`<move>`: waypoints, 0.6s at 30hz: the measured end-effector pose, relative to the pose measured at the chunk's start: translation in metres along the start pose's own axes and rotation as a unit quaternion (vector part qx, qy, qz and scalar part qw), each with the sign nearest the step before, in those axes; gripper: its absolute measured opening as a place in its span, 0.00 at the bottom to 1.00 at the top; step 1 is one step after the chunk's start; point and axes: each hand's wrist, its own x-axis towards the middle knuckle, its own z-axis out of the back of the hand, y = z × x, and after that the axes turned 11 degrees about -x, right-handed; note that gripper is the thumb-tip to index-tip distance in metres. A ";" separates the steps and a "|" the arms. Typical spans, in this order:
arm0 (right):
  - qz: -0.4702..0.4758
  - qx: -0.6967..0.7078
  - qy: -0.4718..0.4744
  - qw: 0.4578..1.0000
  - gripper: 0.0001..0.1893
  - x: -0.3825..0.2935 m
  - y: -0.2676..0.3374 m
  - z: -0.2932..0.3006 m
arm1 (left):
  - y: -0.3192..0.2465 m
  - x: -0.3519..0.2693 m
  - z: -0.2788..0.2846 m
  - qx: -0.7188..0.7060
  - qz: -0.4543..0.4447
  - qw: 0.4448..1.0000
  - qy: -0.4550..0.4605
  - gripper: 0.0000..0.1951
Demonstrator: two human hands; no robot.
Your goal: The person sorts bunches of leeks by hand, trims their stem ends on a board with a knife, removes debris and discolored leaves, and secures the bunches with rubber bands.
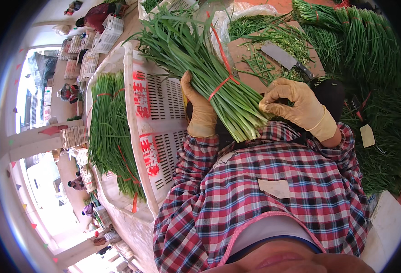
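Note:
A bunch of green garlic chives (186,56) lies tilted across my lap, its pale cut stem ends toward me and its leaves pointing up and left. A red tie (220,88) circles it, with a long loose tail. My left hand (202,107), in a tan rubber glove, supports the bunch from the left side, thumb up along the leaves. My right hand (294,104), gloved alike, has thumb and fingers pinched together at the right edge of the stem ends; whatever is between the fingertips is too small to make out.
Ahead, a cleaver (279,55) rests among trimmings on a brown board (236,51). At left stands a white plastic crate (169,92) with tied bunches (110,129) inside. More chives (371,41) are heaped at right. Other people (96,15) and crates appear farther off.

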 end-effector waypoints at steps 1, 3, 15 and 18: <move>-0.001 0.000 0.001 1.000 0.07 -0.001 0.001 0.001 | 0.000 0.001 0.001 0.000 0.000 1.000 -0.001 0.28; 0.056 -0.023 -0.057 0.997 0.06 -0.004 0.003 0.000 | -0.002 0.003 0.004 -0.023 0.002 1.000 -0.008 0.30; 0.030 -0.146 -0.174 0.973 0.15 0.007 0.008 0.008 | 0.003 -0.008 -0.009 0.008 0.028 1.000 -0.010 0.29; 0.031 -0.186 -0.106 0.976 0.16 0.015 0.003 -0.013 | 0.013 -0.011 -0.017 0.016 0.045 0.999 0.021 0.30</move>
